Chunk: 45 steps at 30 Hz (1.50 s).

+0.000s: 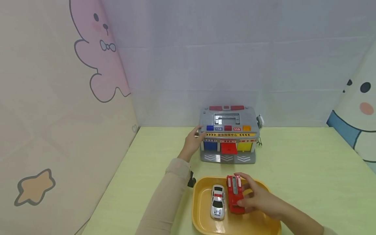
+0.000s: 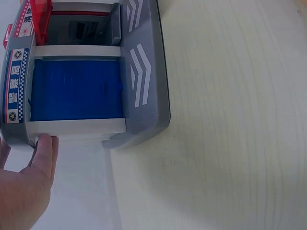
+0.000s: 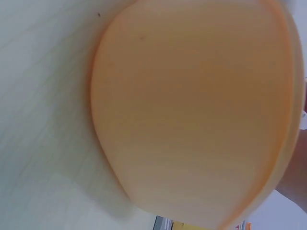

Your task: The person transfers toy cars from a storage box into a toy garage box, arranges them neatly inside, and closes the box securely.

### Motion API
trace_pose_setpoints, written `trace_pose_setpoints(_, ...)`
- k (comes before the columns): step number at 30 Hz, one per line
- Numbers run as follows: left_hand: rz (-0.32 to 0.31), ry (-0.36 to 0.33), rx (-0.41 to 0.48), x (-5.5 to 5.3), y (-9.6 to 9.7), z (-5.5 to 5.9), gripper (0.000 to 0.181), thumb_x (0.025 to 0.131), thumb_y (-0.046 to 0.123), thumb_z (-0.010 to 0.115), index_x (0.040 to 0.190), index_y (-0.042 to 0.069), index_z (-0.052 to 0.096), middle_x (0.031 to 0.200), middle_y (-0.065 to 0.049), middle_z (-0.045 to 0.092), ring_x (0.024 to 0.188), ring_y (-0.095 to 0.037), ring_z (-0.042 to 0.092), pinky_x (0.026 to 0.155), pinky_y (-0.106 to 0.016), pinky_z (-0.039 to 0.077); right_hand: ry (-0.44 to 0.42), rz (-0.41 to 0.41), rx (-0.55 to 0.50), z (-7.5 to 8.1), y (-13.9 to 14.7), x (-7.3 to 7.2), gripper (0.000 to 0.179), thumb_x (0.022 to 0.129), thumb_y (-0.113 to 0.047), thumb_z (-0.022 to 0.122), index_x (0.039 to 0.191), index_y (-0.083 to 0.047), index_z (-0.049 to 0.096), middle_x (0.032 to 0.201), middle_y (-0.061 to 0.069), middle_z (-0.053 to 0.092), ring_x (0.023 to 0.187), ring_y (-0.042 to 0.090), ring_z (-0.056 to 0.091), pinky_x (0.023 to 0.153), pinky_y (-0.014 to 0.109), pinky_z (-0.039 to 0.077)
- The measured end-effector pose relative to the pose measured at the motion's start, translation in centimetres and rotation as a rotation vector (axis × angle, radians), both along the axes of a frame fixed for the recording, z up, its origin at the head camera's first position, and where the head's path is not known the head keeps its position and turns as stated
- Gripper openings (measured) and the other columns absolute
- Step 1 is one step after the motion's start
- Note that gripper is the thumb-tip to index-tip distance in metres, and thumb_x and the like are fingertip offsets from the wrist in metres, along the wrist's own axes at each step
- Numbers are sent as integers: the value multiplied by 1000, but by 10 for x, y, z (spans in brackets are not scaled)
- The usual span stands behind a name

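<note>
My left hand (image 1: 192,143) holds the left edge of a grey toy garage (image 1: 229,121), its fingers and thumb about the overhanging roof corner. In the left wrist view, fingers (image 2: 44,155) of that hand touch the side beside the blue door (image 2: 76,91), which is down. The garage's red middle door (image 1: 228,148) is swung up and outward; its yellow door (image 1: 244,146) is down. Over the yellow tray (image 1: 202,227), my right hand (image 1: 261,199) grips a red toy fire truck (image 1: 235,199). Left of it lies a white toy police car (image 1: 217,202).
A small grey-white piece (image 1: 260,121) with a dark cord sits at the garage's right side. Pale green table surface (image 1: 308,176) surrounds the tray and garage. White cloth (image 1: 191,65) hangs behind. The tray's outer wall (image 3: 192,110) fills the right wrist view.
</note>
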<state>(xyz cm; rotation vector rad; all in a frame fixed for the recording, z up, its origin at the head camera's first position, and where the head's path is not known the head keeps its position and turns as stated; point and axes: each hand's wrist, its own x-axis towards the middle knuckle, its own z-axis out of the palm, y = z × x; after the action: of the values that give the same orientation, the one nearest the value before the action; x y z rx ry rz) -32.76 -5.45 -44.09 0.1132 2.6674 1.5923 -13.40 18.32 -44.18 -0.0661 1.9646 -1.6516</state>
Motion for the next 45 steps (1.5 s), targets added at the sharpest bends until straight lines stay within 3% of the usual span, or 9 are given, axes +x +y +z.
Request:
trace_pose_setpoints(8,0,2,9,0,0,0,48,100,40,55,146,27,46,128,-13,55,115,-31,55,89,-45,51,-1,13,-43,8,4,-3,92,85,-5,72,154,-17,12,126,24,38,105,35,54,79,49,56)
trace_pose_setpoints(17,-2,4,11,-1,0,-1,48,100,40,55,145,28,46,127,-13,55,113,-30,56,88,-43,51,8,3,-99,15,12,-8,91,89,-3,67,154,-16,5,127,27,33,102,35,56,80,51,55)
trace_pose_setpoints(29,-2,-4,24,0,-1,-1,48,99,40,55,145,29,46,128,-13,54,115,-31,55,89,-44,51,3,-57,-108,29,20,-20,89,91,-9,66,154,-17,4,134,29,25,117,46,43,81,52,54)
trace_pose_setpoints(45,-4,1,27,0,0,-2,48,99,39,56,145,29,46,122,-11,56,111,-28,57,85,-41,52,-17,-73,-142,28,33,-43,86,95,-11,59,154,-17,-3,134,30,23,120,49,38,85,57,51)
